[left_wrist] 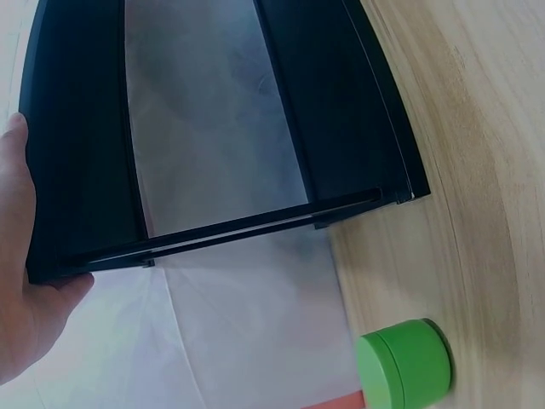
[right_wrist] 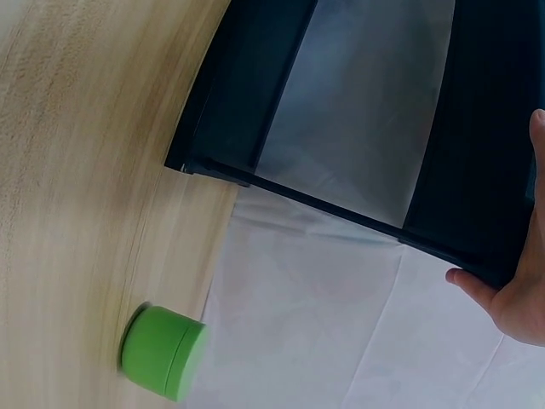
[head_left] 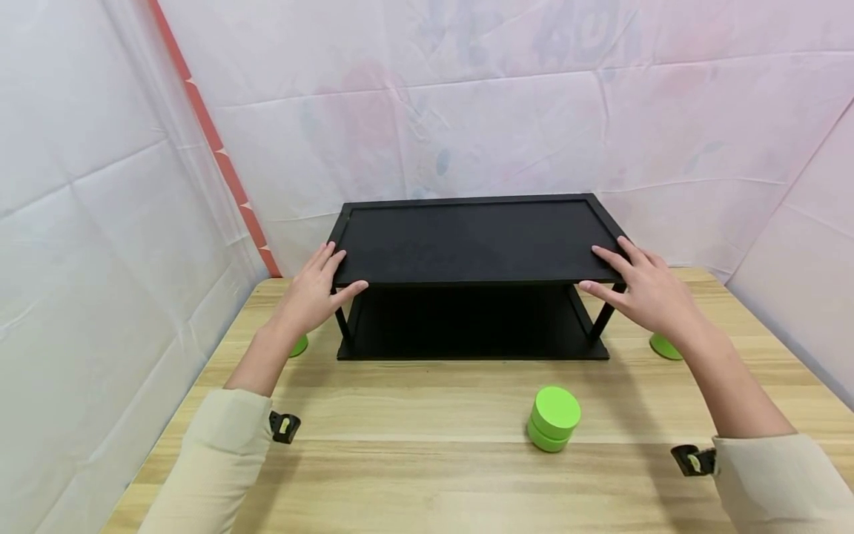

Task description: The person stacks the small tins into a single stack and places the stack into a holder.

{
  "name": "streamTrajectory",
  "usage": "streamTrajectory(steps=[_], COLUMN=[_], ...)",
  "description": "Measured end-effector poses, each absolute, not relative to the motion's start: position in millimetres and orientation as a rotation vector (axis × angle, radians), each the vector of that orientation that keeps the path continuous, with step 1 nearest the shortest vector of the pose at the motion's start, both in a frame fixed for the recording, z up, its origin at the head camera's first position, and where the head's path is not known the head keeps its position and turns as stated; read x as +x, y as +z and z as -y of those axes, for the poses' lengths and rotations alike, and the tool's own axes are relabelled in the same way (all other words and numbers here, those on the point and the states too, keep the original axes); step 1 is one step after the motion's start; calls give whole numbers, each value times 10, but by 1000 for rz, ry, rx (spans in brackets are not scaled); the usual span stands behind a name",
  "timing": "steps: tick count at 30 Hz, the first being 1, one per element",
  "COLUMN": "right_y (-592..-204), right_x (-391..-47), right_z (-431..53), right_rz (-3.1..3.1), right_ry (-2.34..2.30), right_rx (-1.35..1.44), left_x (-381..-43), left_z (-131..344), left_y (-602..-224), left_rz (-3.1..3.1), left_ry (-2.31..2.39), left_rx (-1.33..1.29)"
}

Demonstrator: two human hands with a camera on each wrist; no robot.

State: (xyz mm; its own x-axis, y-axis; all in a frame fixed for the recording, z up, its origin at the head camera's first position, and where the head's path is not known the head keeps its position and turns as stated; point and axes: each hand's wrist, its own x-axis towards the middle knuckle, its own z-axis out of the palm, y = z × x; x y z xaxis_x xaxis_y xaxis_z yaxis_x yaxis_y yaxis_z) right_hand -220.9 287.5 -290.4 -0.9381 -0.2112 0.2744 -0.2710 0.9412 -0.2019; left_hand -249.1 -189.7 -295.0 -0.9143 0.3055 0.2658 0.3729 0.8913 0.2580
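Observation:
A black two-tier shelf [head_left: 470, 241] stands on the wooden table, with thin posts between its top panel and its lower board. My left hand [head_left: 310, 297] grips the left front corner of the top panel, its fingers on the upper side and its thumb at the front edge. At the opposite front corner, my right hand [head_left: 647, 289] holds the panel likewise. The right wrist view shows the right thumb [right_wrist: 468, 285] by the panel's corner. In the left wrist view the left thumb [left_wrist: 72, 294] sits beside the post's top.
A lidded green round container [head_left: 555, 419] stands in front of the shelf, right of centre. Further green pieces [head_left: 665, 346] show at either side, partly hidden by my arms. White sheeting [head_left: 467, 111] hangs behind the table and along both sides.

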Motion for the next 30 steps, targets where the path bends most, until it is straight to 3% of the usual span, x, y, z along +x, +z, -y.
streamTrajectory(steps=[30], right_y=[-2938], right_x=[-2225], right_z=[-2906], right_rz=[2801], right_ry=[368], right_rx=[387], left_x=[-2462], left_z=[1856], left_y=[-2926], left_rz=[2875], left_ry=[-316], left_rx=[-499])
